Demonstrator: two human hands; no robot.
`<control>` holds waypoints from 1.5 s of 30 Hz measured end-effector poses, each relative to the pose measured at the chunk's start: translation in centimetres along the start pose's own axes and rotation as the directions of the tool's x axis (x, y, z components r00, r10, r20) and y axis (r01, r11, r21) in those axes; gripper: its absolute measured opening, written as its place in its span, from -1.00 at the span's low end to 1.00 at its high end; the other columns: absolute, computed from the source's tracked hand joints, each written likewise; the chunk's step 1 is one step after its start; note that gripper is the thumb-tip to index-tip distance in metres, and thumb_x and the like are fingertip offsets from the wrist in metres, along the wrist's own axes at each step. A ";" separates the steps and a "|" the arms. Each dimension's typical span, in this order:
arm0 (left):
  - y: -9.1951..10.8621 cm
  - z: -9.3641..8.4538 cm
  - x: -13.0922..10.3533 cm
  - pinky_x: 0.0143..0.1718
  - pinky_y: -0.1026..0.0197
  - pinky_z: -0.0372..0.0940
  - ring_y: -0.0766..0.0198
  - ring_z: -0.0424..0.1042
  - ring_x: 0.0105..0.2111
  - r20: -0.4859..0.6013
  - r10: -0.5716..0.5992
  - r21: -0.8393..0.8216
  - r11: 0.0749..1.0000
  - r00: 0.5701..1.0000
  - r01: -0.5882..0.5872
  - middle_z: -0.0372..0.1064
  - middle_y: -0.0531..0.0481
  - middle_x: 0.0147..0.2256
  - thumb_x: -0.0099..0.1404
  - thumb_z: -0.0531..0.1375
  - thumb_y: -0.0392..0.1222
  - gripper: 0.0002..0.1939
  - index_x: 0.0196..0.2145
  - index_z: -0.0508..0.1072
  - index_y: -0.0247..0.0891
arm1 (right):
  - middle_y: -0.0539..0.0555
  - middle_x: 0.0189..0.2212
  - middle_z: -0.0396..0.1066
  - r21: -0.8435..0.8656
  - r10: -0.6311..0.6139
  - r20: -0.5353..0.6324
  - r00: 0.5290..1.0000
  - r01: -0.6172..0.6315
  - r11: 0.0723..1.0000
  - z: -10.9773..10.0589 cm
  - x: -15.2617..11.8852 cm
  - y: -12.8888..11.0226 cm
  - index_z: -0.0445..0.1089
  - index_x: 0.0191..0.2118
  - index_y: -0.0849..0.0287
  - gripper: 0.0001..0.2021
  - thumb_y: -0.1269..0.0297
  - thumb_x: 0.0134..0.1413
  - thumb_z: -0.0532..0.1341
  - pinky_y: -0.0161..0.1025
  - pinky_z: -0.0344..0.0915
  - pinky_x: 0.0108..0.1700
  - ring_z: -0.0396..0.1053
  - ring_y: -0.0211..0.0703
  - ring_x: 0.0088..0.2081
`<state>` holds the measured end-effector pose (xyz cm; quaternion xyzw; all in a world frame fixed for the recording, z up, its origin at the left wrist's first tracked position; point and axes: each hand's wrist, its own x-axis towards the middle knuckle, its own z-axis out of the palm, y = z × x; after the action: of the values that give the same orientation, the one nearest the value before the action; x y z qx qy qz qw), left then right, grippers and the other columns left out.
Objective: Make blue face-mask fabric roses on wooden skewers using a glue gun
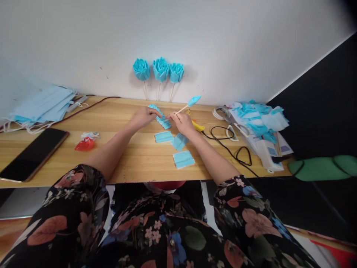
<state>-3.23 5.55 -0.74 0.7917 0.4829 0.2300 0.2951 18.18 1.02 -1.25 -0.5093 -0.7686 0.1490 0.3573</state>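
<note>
My right hand is closed round a thin wooden stick, which slants up to a pointed blue bud at its far end. My left hand reaches to a strip of ruffled blue pieces on the table; its fingertips touch or hover over the strip, and whether they grip it is too small to tell. Nearer to me lie flat blue rectangles. Three blue flowers on sticks lean against the wall.
Blue masks, a phone and a red packet are on the left. Beside my right hand lies a yellow tool with a black cable. Scissors and crumpled blue material are farther right.
</note>
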 end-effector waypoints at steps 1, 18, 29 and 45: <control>0.2 -0.1 -0.1 -0.10 0.27 0.34 0.23 0.54 -0.19 0.005 0.002 0.009 1.000 1.000 -0.002 0.64 0.04 -0.17 0.24 0.05 -0.27 -0.58 -0.15 0.69 -0.16 | 0.07 -0.18 0.65 -0.014 -0.001 -0.010 1.000 0.001 1.000 0.1 -0.1 0.0 0.58 -0.22 0.12 -0.60 0.13 0.44 0.02 -0.21 0.38 -0.01 0.56 -0.10 -0.09; 1.4 1.1 -2.8 -0.13 0.21 0.35 0.12 0.58 -0.11 0.070 -0.018 0.295 0.955 0.997 -0.004 0.60 0.03 0.00 0.34 0.08 -0.24 -0.59 -0.02 0.66 -0.02 | 0.02 -0.36 0.59 0.213 -0.001 -0.328 0.945 0.075 0.974 0.1 -1.0 -0.9 0.49 -0.27 0.10 -0.47 -0.12 0.42 -0.08 -0.22 0.42 -0.16 0.56 -0.20 -0.31; 1.9 1.1 -2.8 -0.10 0.21 0.36 0.13 0.56 -0.06 0.077 0.002 0.349 0.937 0.997 -0.029 0.58 0.06 0.03 0.35 0.07 -0.24 -0.58 0.01 0.63 0.03 | 0.01 -0.46 0.54 0.203 -0.002 -0.213 0.977 0.046 0.978 1.1 -1.1 -0.6 0.42 -0.37 0.10 -0.46 -0.16 0.40 -0.07 -0.19 0.45 -0.22 0.52 -0.21 -0.40; 1.3 1.1 -3.1 -0.13 0.24 0.37 0.20 0.57 -0.15 0.022 -0.108 0.137 0.985 0.994 0.104 0.61 0.06 -0.03 0.35 0.06 -0.30 -0.56 -0.01 0.65 -0.03 | 0.03 -0.46 0.57 0.156 0.016 -0.170 0.985 0.011 0.988 1.7 -0.8 0.1 0.42 -0.38 0.10 -0.47 -0.13 0.41 -0.07 -0.19 0.44 -0.27 0.52 -0.17 -0.44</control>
<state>-3.03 2.03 -0.88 0.7864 0.5345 0.1691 0.2594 17.25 0.53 -2.80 -0.4916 -0.7203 0.1651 0.4607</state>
